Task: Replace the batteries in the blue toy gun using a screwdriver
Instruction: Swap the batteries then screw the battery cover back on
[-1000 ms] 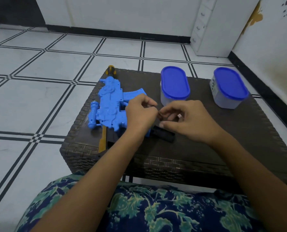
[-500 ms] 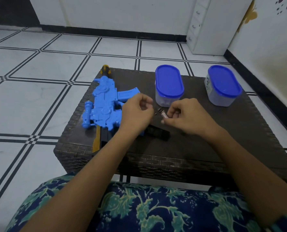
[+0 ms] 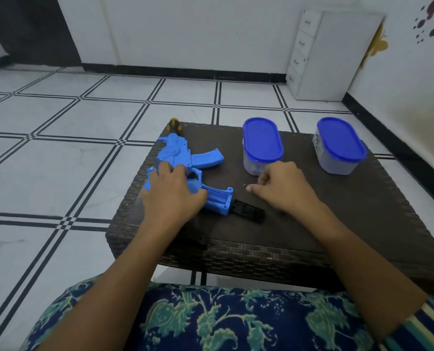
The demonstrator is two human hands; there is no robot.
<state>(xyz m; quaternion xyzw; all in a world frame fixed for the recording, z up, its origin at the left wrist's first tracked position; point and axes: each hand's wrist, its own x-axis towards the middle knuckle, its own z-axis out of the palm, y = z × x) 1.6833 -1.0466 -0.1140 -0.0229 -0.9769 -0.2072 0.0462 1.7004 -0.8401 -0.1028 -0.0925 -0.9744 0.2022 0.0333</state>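
Note:
The blue toy gun lies on the left side of a dark wicker table. My left hand holds its body, fingers over the top and thumb along the grip. The grip's battery compartment is uncovered, and a black cover lies just right of it. A tiny screw sits on the table beside the fingertips of my right hand, which rests there loosely curled and holds nothing I can see. The screwdriver's yellow-and-black handle pokes out behind the gun at the table's far left corner.
Two clear tubs with blue lids stand at the back of the table, one in the middle and one at the right. White tiled floor surrounds the table. A white drawer cabinet stands against the far wall.
My hands have separated. The left one dropped onto the gun and took hold of it. The right one lowered to the table and the small screw it pinched now lies beside it.

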